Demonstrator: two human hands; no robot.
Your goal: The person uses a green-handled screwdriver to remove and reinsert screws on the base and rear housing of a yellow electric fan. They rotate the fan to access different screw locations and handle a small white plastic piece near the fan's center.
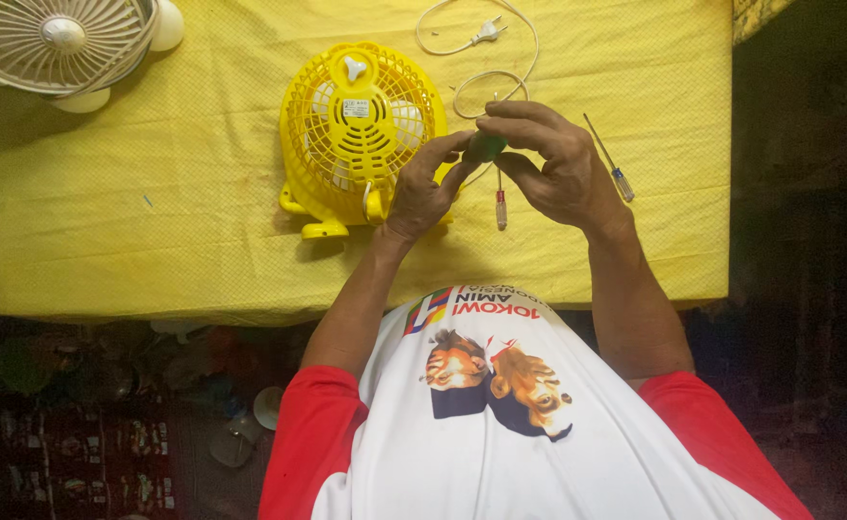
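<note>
**Yellow cloth, yellow fan, and a small green part between two hands**

Yellow fabric covers the tabletop (105, 221), and both hands meet above its middle. The left hand (423, 188) and the right hand (553, 164) each curl their fingertips around a small dark green object (487, 146), pinching it from either side so that it hangs above the cloth. What the object is cannot be told; most of it is hidden by the fingers.

Just left of the hands a small yellow fan (356, 130) lies flat on the tabletop, its grille facing up, with the left hand partly over its near right edge. A white power cord (481, 43) with its plug loops on the cloth at the far side, beyond the hands. Beneath the hands lies a screwdriver with a red handle (501, 207), and to the right of the right hand a second screwdriver with a blue handle (611, 164) lies slanted. At the far left corner a cream fan (57, 43) rests, partly out of frame.
</note>
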